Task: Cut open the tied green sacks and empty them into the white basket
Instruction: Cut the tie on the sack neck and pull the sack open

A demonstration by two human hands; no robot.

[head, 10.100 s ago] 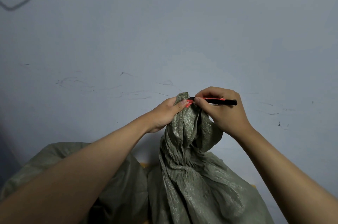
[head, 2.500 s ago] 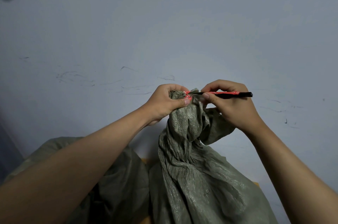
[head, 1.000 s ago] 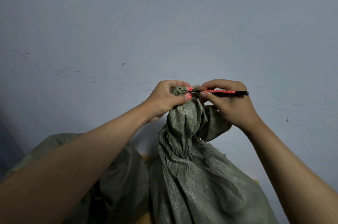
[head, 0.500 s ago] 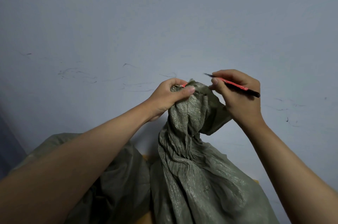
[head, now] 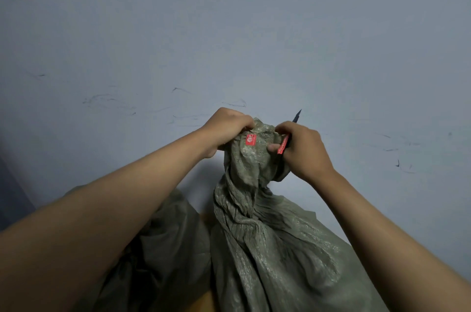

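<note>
A green woven sack (head: pixel 267 248) stands upright in front of me, its gathered neck (head: pixel 251 158) raised. My left hand (head: pixel 226 128) grips the left side of the neck's top. My right hand (head: pixel 303 148) grips a red-handled cutter (head: pixel 284 144) and also pinches the right side of the neck; the dark blade (head: pixel 297 116) points up and away. A small red label (head: pixel 250 139) shows on the sack between my hands. The white basket is out of view.
A second green sack (head: pixel 163 248) lies low on the left, under my left forearm. A pale blue wall (head: pixel 229 31) with dark scuff marks fills the background. A strip of brown floor (head: pixel 204 301) shows between the sacks.
My right hand has turned the cutter from level at the tie to blade-up and come back to the neck. Both hands now hold the sack's top, and a red label shows there.
</note>
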